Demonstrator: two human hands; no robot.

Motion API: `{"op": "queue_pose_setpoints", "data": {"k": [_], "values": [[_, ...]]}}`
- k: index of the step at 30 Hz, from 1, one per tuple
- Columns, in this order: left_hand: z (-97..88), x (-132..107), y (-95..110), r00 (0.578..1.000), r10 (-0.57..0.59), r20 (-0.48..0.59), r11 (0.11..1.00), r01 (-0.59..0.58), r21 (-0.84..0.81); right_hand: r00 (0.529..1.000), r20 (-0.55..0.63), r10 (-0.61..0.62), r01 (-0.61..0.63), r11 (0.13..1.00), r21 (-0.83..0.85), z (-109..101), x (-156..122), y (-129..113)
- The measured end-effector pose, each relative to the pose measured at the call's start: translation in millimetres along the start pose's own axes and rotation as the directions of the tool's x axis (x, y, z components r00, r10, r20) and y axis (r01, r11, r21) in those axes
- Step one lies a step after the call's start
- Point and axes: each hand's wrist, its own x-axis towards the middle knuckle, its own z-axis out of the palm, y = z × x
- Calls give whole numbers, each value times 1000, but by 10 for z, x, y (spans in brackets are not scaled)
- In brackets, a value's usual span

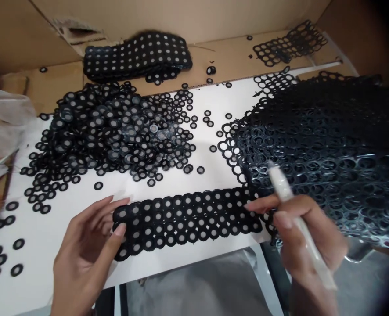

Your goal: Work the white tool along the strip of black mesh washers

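A flat strip of joined black rings with pale grey centres [191,215] lies across the front of the white board. My left hand [85,245] grips its left end, thumb on top and fingers behind the edge. In my right hand [308,237] is a white pen-shaped tool [288,193], its narrow tip pointing up and away. The right index finger reaches out to the strip's right end and seems to touch it. Behind the strip spreads a heap of loose black rings with grey centres [115,127].
At right rises a large pile of black perforated sheets [322,145] with open holes. Stacked strips with their grey centres [138,55] rest at the back on cardboard [221,55]. A small holed scrap [289,44] lies back right. Cardboard walls [214,17] enclose the white board [168,186].
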Motion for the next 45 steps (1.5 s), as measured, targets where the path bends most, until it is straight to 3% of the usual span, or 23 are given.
{"op": "queue_pose_setpoints", "data": {"k": [3,6,9,11,15,19,25,32,39,42,45], "values": [[-37,-71,-41,997,-74,-6,993,73,-94,975,212,-67,39,991,131,268,0,-150],[-84,-110,-98,978,-209,-10,968,205,-141,895,418,-158,78,976,202,589,4,-301],[-97,-120,-124,955,-291,-54,955,287,-71,819,548,-172,35,967,253,857,-1,-429],[-75,-123,-114,952,-287,-109,957,289,1,787,593,-168,13,967,256,982,-2,-474],[29,-152,-57,954,-196,-227,970,222,95,782,611,-124,-69,957,283,1122,-20,-442],[140,-194,25,936,-191,-295,967,231,108,793,608,-40,-179,938,295,1159,-47,-378],[180,-168,95,960,-116,-255,980,153,131,793,608,-17,-188,944,272,1159,-30,-386],[171,-137,112,961,-111,-253,980,148,131,780,625,-38,-166,950,266,1156,-18,-390],[132,-159,114,980,-26,-196,989,54,139,695,716,-58,-55,990,133,1154,-25,-471],[115,-151,101,985,0,-174,992,22,128,700,710,-74,-16,993,120,1173,-58,-490],[119,-143,102,980,-8,-199,994,29,105,735,674,-69,-51,986,156,1172,-85,-486]]}}
